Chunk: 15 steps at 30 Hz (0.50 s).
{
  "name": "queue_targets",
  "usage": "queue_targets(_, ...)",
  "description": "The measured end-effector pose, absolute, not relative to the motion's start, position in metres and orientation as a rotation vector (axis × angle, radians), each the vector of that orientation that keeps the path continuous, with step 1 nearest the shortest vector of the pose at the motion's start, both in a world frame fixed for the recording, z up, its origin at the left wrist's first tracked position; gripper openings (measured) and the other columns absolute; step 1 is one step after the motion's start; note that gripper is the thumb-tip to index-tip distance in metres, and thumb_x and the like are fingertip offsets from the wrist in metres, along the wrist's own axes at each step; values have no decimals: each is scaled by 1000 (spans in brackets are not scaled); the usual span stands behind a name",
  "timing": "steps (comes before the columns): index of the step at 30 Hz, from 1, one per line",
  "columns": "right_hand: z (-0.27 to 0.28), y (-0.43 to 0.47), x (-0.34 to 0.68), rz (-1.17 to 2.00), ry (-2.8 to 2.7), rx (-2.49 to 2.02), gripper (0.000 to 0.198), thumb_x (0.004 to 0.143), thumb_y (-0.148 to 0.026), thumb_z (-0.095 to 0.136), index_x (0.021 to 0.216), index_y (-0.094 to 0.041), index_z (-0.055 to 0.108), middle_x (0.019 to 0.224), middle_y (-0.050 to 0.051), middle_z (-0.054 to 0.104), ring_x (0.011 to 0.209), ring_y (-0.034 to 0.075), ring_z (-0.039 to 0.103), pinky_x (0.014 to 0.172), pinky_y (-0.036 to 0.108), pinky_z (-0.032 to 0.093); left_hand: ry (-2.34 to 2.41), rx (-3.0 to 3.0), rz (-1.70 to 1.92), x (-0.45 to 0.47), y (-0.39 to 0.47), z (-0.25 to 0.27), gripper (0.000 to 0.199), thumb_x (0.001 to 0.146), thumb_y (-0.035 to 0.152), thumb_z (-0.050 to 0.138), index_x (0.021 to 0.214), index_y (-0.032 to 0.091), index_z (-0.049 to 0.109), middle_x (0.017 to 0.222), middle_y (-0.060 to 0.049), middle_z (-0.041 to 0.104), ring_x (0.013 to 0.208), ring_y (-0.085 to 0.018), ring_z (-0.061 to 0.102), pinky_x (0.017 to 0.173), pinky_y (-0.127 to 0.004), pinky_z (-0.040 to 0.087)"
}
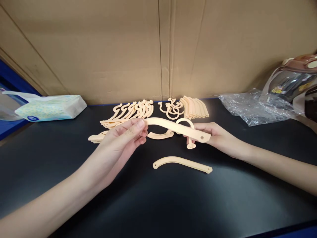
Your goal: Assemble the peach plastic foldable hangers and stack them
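Peach arm [173, 126] (black table [223, 198])

Tissue pack [51, 107] at far left on black tabletop [158, 198]; crumpled clear bag [252, 107] at far right, beside a helmet with dark visor [294, 86]; cardboard wall [158, 49] behind

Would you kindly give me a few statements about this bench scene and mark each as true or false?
1. Both hands hold one curved bar. True.
2. A second bar lies on the table below the held one. True.
3. The tissue pack sits at the right edge. False: it is at the left.
4. The left hand is empty. False: it pinches the bar's left end.
5. The right hand holds the end with a hole. True.
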State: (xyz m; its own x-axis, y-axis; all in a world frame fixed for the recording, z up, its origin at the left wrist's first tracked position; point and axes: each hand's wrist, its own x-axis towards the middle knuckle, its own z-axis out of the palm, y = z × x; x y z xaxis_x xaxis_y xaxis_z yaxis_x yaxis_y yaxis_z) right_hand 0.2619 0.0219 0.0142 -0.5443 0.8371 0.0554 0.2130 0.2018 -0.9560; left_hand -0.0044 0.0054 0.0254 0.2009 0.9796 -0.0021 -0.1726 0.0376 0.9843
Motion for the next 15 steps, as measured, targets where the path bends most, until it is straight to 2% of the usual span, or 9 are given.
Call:
queue_targets(6,13,22,263,1375,-1833,-1039,22,87,-40,64,94,-18,63,75,-1,66,77,15,61,84,33,44,900,1107,1123,-2,7,24,18,83,37,73,81,21,68,83,0,57,82,-11,54,74,-18,52)
queue_targets(10,12,23,264,1410,-1803,-1013,26,86,-39,67,99,-17,63,75,-1,69,72,14,62,79,32,45,881,1152,1083,0,5,27,22,88,36,69,75,19,68,77,1,57,77,-9,55,74,-17,54)
queue_targets(15,10,22,264,1473,-1758,-980,27,84,-39,68,99,-18,60,76,1,71,72,16,66,76,33,46,919,1181,1021,2,3,30,18,89,36,67,85,20,72,80,0,64,74,-10,63,68,-18,56)
